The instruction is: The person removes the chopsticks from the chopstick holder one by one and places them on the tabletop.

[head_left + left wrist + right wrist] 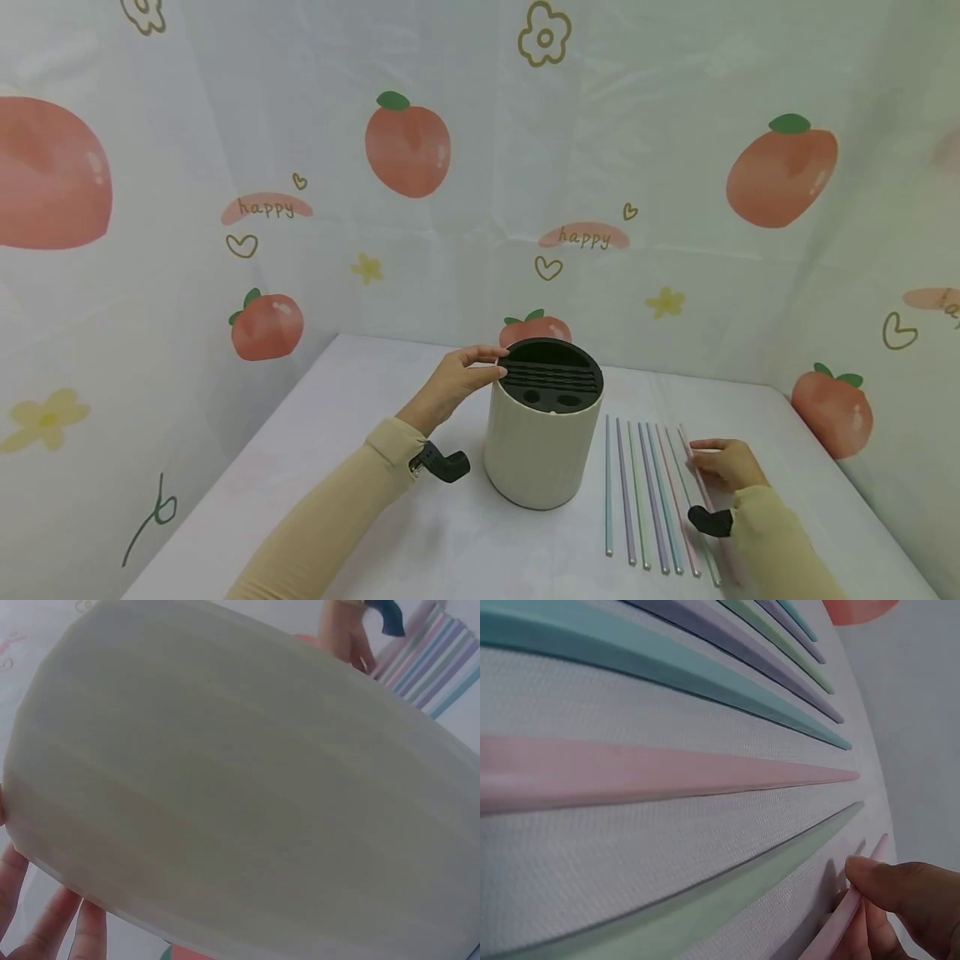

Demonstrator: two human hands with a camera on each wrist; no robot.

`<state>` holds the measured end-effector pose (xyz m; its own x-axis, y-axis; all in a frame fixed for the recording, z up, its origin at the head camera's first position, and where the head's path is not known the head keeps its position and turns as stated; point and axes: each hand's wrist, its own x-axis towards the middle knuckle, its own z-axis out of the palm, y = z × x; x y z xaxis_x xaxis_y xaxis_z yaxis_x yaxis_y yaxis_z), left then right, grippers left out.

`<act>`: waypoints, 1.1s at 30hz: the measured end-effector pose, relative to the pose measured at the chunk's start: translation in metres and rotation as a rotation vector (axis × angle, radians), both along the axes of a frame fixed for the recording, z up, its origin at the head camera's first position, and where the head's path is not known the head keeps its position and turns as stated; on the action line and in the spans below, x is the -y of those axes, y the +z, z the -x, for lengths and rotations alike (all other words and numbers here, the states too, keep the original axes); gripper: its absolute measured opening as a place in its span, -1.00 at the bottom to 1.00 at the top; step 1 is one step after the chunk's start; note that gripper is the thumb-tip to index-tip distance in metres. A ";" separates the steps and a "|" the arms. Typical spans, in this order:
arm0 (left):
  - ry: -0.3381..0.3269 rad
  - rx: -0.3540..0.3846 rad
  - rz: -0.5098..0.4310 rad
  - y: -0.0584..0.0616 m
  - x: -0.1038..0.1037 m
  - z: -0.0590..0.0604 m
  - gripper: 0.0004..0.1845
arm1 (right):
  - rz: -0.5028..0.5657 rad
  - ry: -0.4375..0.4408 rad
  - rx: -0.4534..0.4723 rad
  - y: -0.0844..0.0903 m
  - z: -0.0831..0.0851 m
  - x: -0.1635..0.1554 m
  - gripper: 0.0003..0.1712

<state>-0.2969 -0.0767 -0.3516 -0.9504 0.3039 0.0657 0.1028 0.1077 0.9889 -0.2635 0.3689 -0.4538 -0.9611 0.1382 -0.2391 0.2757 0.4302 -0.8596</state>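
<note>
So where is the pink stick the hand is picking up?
In the head view, the pink stick lies at the right end of the row of sticks, under the right hand, right of the cream holder.

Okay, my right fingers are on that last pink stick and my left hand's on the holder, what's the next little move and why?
Probably lift the pink stick off the table. The right hand already pinches its far end, while the left hand rests on the rim of the cream holder, whose black slotted top is unobstructed.

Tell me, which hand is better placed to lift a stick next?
Probably the right hand: its fingertips already pinch the outermost pink stick, while the left hand rests on the holder's rim.
</note>
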 end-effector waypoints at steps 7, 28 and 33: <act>0.004 -0.002 0.007 0.000 -0.001 -0.001 -0.60 | -0.040 -0.037 0.002 0.002 -0.002 0.007 -0.49; -0.014 0.003 0.008 0.001 0.000 -0.001 -0.59 | -0.019 -0.018 0.013 0.006 -0.002 0.013 -0.50; -0.009 -0.004 0.023 0.001 0.001 0.000 -0.57 | -0.022 -0.022 0.015 0.004 -0.001 0.011 -0.52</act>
<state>-0.2968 -0.0772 -0.3510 -0.9473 0.3142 0.0624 0.1078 0.1294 0.9857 -0.2629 0.3575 -0.4501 -0.9542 0.1643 -0.2499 0.2978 0.4429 -0.8456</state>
